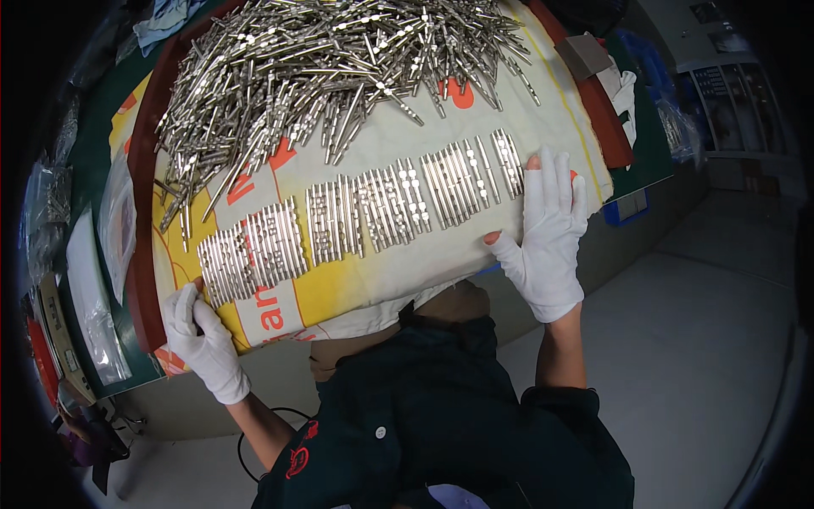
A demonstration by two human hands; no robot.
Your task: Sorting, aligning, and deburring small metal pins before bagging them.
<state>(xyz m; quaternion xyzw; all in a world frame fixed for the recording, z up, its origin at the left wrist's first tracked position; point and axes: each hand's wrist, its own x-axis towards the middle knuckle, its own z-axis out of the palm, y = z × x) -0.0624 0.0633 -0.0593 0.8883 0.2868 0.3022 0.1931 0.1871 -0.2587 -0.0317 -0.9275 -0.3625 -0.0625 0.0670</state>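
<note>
A row of small metal pins (365, 220) is laid out in neat side-by-side groups across a cream printed cloth (398, 271) spread on the tabletop (144, 246). Behind the row, a large loose heap of pins (314, 68) is piled on the same cloth. The left hand (199, 339), in a white glove, is set at the left end of the row, its grip partly curled at the cloth's edge, pinching nothing that can be made out. The gloved right hand (547, 242) is laid flat with fingers spread, just beside the row's right end. Clear plastic bags (114, 229) are seen at the left.
</note>
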